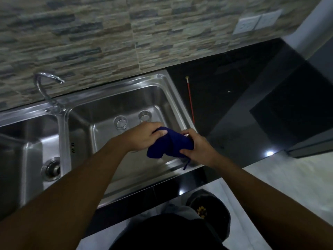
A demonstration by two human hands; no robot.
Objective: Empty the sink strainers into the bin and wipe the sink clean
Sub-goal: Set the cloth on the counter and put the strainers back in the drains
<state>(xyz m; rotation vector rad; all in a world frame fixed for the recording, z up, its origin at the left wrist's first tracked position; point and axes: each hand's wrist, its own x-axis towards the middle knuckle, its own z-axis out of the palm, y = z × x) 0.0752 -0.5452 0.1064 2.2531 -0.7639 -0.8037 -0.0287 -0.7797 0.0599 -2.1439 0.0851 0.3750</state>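
A dark blue cloth (171, 145) is bunched between both hands above the right basin of a steel double sink (115, 98). My left hand (142, 137) grips its left end. My right hand (196, 147) grips its right end, over the sink's right rim. A thin strand of the cloth hangs down below my right hand. The left basin holds a round strainer (51, 168) in its drain. On the floor below the counter stands a dark bin (210, 212) with yellowish scraps inside. The right basin's drain is hidden behind my hands.
A curved tap (46, 91) rises behind the divider between the basins. A thin red stick (190, 100) lies on the black counter (243, 98) right of the sink. Wall sockets (255, 21) sit on the stone-tile wall. A dark cabinet edge stands at the far right.
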